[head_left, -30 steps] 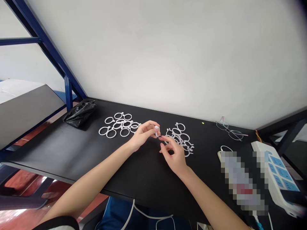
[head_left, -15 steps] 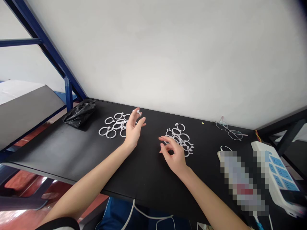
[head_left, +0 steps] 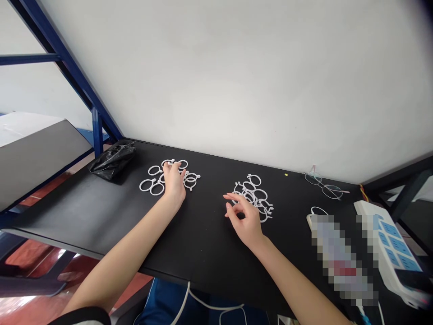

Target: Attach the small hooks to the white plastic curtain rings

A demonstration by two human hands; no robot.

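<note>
My left hand [head_left: 174,185] reaches down over the left group of white plastic rings [head_left: 156,188], fingers bent and the back of the hand hiding part of the group. At its fingertips shows a bit of a white ring [head_left: 170,163], which the hand seems to hold among the others; its full shape is hidden. These rings look closed, each with a small knob. Beside the right heap of white rings [head_left: 260,194] hovers my right hand [head_left: 243,219], fingers curved, thumb and index apart, nothing between them. Several rings in this heap show loose, open ends.
A crumpled black plastic bag [head_left: 113,161] lies at the left of the black tabletop [head_left: 81,212]. Eyeglasses [head_left: 323,184] rest by the wall. On the right are a blurred device with a cable [head_left: 338,257] and a white power strip [head_left: 389,248]. A blue metal frame [head_left: 72,74] rises at left.
My left hand has moved left and down, carrying a white ring from above the table onto the left group. My right hand has stayed in place beside the right heap.
</note>
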